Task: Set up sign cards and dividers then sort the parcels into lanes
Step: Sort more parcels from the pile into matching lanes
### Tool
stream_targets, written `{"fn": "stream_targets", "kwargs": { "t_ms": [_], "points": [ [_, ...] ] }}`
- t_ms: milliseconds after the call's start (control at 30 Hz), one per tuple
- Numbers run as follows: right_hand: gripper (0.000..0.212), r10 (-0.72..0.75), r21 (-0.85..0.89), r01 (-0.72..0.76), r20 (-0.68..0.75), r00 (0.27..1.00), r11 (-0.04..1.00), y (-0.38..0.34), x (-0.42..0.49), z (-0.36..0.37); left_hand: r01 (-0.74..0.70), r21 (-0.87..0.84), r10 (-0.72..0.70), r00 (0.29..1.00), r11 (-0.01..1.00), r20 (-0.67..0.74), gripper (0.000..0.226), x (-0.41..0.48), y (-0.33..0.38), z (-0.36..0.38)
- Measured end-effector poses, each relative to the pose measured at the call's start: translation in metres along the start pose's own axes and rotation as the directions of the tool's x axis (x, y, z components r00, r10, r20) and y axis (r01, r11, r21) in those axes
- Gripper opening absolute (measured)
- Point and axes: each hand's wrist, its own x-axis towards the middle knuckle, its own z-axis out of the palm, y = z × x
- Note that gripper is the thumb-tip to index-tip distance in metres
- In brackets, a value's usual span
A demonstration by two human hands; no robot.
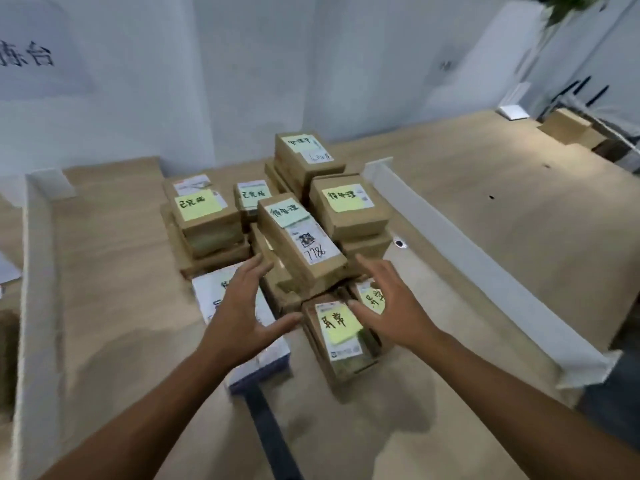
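A heap of brown cardboard parcels with yellow and green sticky notes fills the middle of the wooden table [485, 220]. One tilted parcel marked 7786 [304, 237] lies on top at the front. Below it a flat parcel with a yellow note [341, 336] sits nearest me. My left hand [242, 317] hovers with spread fingers left of the tilted parcel, over a white sign card [273, 362]. My right hand [388, 306] hovers with spread fingers to the right, above the near parcels. Neither hand holds anything. A white divider [485, 271] runs along the right of the heap and another white divider [38, 271] along the left.
White walls stand behind the table. More cardboard boxes [568, 128] and a white block [514, 110] sit at the far right corner. A dark strip [270, 427] lies on the table between my forearms. Bare wood stretches right of the right divider.
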Motion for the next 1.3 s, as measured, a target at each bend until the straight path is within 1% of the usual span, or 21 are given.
{"fn": "stream_targets", "kwargs": {
  "t_ms": [167,233,267,333,400,467,533,600,667,767,900,1000,1133,1200,1300],
  "points": [
    [0.076,0.102,0.010,-0.102,0.043,0.994,0.995,0.102,-0.035,-0.019,0.037,-0.062,-0.029,0.993,0.997,0.119,0.097,0.005,0.026,0.116],
    [0.076,0.129,-0.003,-0.129,0.064,0.990,0.992,0.133,-0.042,-0.019,0.037,-0.055,-0.030,0.992,0.998,0.120,0.095,0.005,0.037,0.155],
    [0.076,0.138,-0.012,-0.138,0.075,0.988,0.990,0.146,-0.045,-0.017,0.026,-0.047,-0.021,0.995,0.999,0.100,0.093,0.003,0.042,0.172],
    [0.078,0.128,-0.021,-0.126,0.088,0.988,0.992,0.167,-0.048,-0.012,0.038,-0.030,-0.038,0.999,0.999,0.009,0.090,0.000,0.048,0.198],
    [0.078,0.096,-0.030,-0.093,0.092,0.991,0.995,0.183,-0.049,-0.006,0.132,-0.022,-0.133,0.983,0.991,-0.126,0.091,0.001,0.049,0.209],
    [0.079,0.092,-0.014,-0.091,0.093,0.991,0.996,0.193,-0.047,0.000,0.208,-0.014,-0.206,0.953,0.978,-0.223,0.093,0.005,0.044,0.209],
    [0.079,0.103,0.013,-0.105,0.086,0.991,0.994,0.200,-0.046,0.003,0.231,-0.003,-0.222,0.929,0.973,-0.295,0.093,0.009,0.034,0.205],
    [0.079,0.104,0.035,-0.107,0.075,0.992,0.994,0.204,-0.044,0.005,0.246,-0.025,-0.240,0.909,0.969,-0.341,0.093,0.012,0.026,0.200],
    [0.077,0.112,0.041,-0.115,0.068,0.991,0.993,0.206,-0.042,0.004,0.254,-0.061,-0.259,0.896,0.965,-0.360,0.095,0.016,0.021,0.195],
    [0.078,0.129,0.025,-0.131,0.069,0.989,0.991,0.208,-0.038,0.002,0.265,-0.123,-0.292,0.886,0.956,-0.361,0.098,0.023,0.017,0.190],
    [0.080,0.144,0.013,-0.145,0.066,0.987,0.989,0.208,-0.035,-0.003,0.230,-0.143,-0.268,0.887,0.963,-0.376,0.099,0.037,0.006,0.181],
    [0.079,0.128,-0.006,-0.128,0.064,0.990,0.992,0.207,-0.036,-0.005,0.243,-0.169,-0.289,0.893,0.955,-0.345,0.096,0.053,-0.007,0.171],
    [0.078,0.108,0.002,-0.108,0.061,0.992,0.994,0.202,-0.044,-0.006,0.214,-0.147,-0.251,0.915,0.966,-0.316,0.092,0.063,-0.020,0.158],
    [0.078,0.082,0.020,-0.084,0.057,0.995,0.996,0.193,-0.044,-0.007,0.209,-0.159,-0.249,0.921,0.965,-0.301,0.094,0.064,-0.019,0.152],
    [0.076,0.026,0.078,-0.029,0.042,0.999,0.997,0.169,-0.027,-0.004,0.188,-0.134,-0.219,0.934,0.973,-0.281,0.102,0.060,-0.019,0.143]
  ]
}}
